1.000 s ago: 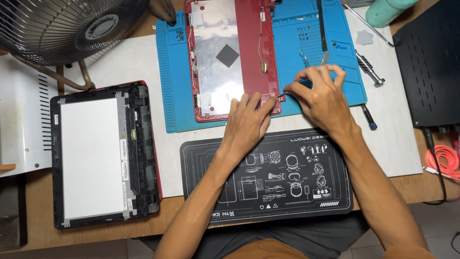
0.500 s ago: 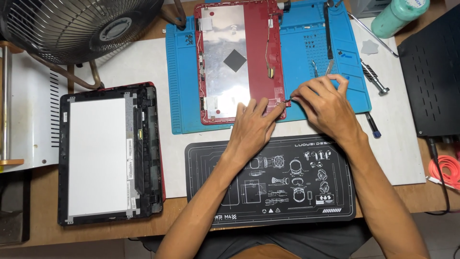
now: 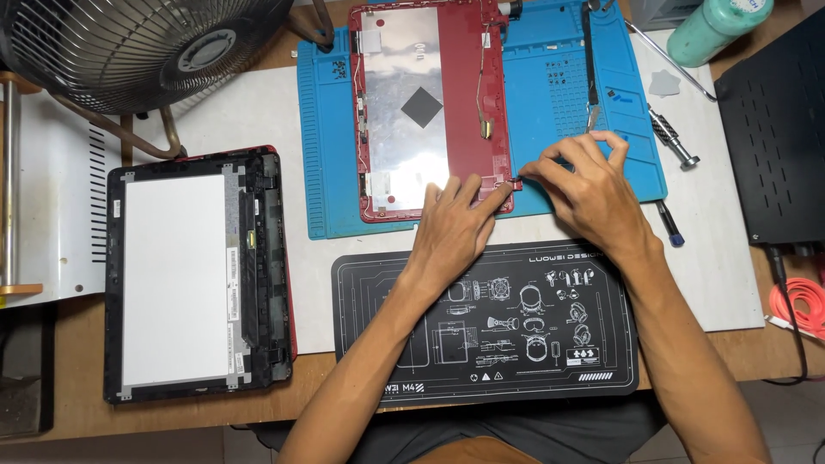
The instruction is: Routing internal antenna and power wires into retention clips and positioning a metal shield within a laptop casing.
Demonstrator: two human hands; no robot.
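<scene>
Pressing your flat, open left hand on the red laptop lid lying on the blue mat, your right hand pinches at its lower right corner hinge.

A metal fan stands at the far left of the worktop. Near it, to the left, a black screen panel with a white face lies flat. A black printed mat lies at the near middle. At the far right stands a green bottle, with a grey pick just beside it and a silver screwdriver a little nearer. A black-handled tool lies nearer still. A black device fills the right edge, and coiled orange cable sits near it.
</scene>
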